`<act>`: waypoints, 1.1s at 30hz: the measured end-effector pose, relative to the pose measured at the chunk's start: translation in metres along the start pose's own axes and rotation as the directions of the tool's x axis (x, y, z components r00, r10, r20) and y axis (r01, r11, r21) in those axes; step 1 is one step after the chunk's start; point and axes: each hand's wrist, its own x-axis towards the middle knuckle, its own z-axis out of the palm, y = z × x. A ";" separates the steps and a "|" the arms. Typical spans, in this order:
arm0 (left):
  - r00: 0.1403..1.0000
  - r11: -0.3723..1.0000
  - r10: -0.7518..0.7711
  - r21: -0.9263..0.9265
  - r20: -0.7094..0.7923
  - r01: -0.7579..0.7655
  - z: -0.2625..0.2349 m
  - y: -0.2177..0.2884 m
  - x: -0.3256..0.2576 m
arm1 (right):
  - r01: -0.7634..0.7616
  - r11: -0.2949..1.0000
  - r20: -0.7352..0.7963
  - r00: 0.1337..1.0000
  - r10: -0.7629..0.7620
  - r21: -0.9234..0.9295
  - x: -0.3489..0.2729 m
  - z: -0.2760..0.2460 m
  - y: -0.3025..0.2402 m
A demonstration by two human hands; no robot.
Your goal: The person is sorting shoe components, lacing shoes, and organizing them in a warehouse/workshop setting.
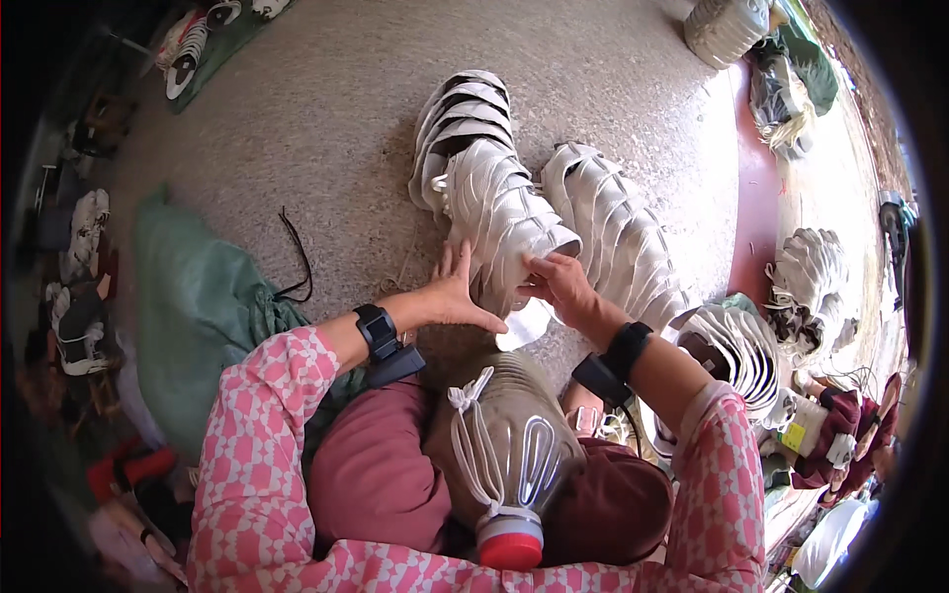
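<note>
A curved row of nested white shoe uppers (499,193) lies on the floor in front of me, its near end between my hands. My left hand (457,293) rests against the left side of that end, fingers and thumb spread apart. With thumb and fingers closed, my right hand (563,284) pinches the edge of the nearest shoe upper (511,265). Below the hands a white flap (525,326) shows. A second row of nested uppers (618,232) lies just right of the first, partly behind my right hand.
Between my legs is a large bottle (509,435) with a red cap (510,551) and white cord tied on it. A green sack (203,316) lies at left beside a black cord (297,252). More stacked uppers (732,351) are at right; a plastic jug (727,30) stands far right.
</note>
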 end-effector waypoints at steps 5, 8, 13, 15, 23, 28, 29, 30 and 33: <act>0.956 0.997 -0.079 -0.016 -0.284 0.078 0.036 0.000 0.021 | -0.087 0.994 0.267 0.961 0.068 0.062 -0.019 0.006 -0.016; 0.909 0.996 -0.069 -0.084 -0.411 0.038 0.049 -0.006 0.032 | -0.075 0.997 0.269 0.960 0.081 -0.035 -0.045 -0.008 -0.037; 0.755 0.978 0.106 -0.067 -0.647 -0.196 0.039 -0.040 0.041 | -0.170 0.939 0.077 0.976 0.202 -0.300 -0.119 -0.072 -0.105; 0.782 0.977 0.059 -0.124 -0.620 -0.172 0.026 -0.046 0.035 | -0.098 0.941 -0.035 0.995 0.092 -0.325 -0.147 -0.097 -0.116; 0.796 0.987 0.161 0.076 -0.583 -0.144 -0.037 -0.053 0.035 | -0.235 0.814 -0.597 0.785 -0.163 -0.532 -0.266 -0.223 -0.118; 0.954 0.929 0.091 0.368 -0.286 0.022 -0.088 -0.022 0.005 | -0.189 0.501 -0.484 0.671 -0.562 -0.844 -0.297 -0.215 -0.114; 0.926 0.848 0.234 0.527 -0.296 -0.045 -0.090 -0.004 -0.012 | -0.100 0.613 -0.473 0.736 -0.484 -0.784 -0.292 -0.199 -0.116; 0.888 0.736 0.359 0.672 -0.286 -0.081 -0.093 0.011 -0.028 | 0.033 0.733 -0.385 0.835 -0.394 -0.680 -0.280 -0.170 -0.123; 0.690 0.656 0.720 0.401 -0.079 -0.639 -0.081 0.085 -0.037 | 0.096 0.845 -0.162 0.964 -0.210 -0.526 -0.252 -0.112 -0.133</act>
